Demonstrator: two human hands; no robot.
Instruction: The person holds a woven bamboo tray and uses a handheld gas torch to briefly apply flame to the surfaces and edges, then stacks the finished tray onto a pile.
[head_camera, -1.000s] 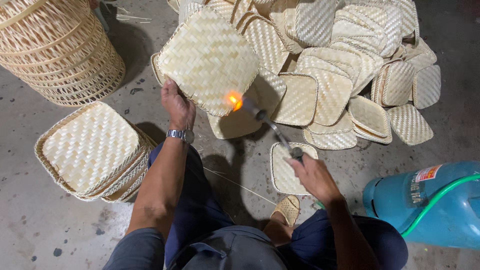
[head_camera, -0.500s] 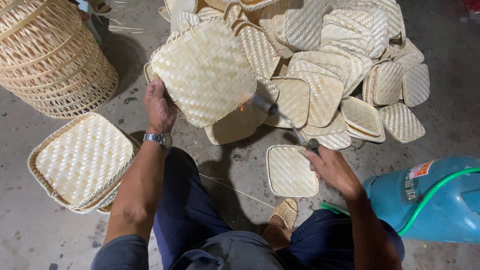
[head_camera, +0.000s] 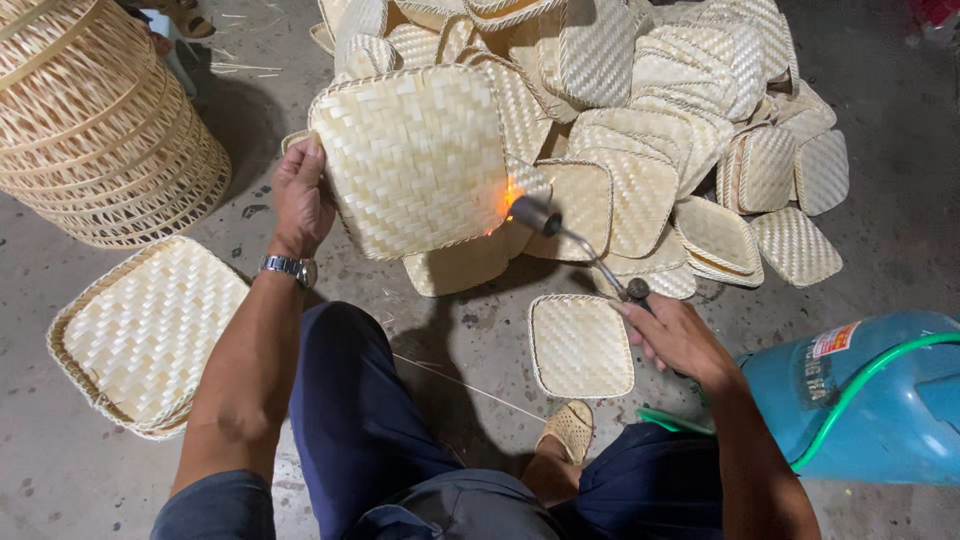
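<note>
From the head camera, looking down: the left hand (head_camera: 300, 195) grips the left edge of a big square woven tray (head_camera: 415, 155), fingers pinching the rim. The tray is held up and tilted, its flat woven face toward the camera, probably so the fire can reach its edge. The right hand (head_camera: 675, 335) is wrapped tight around the handle of a gas torch (head_camera: 575, 240). The torch tip sits at the tray's right edge, and a small orange flame (head_camera: 510, 195) licks the rim there.

Behind the tray lies a big pile of woven trays (head_camera: 660, 110), very close to the flame. Below the tray, on the gray floor, one small tray (head_camera: 580, 345) lies flat just beside the right hand. Left of the held tray sits a stack of flat trays (head_camera: 145, 335), and above that stack stands a tall round basket (head_camera: 95, 115). Far right of the tray is a blue gas tank (head_camera: 860, 400) with a green hose (head_camera: 850, 390). The person's knees are below the tray.
</note>
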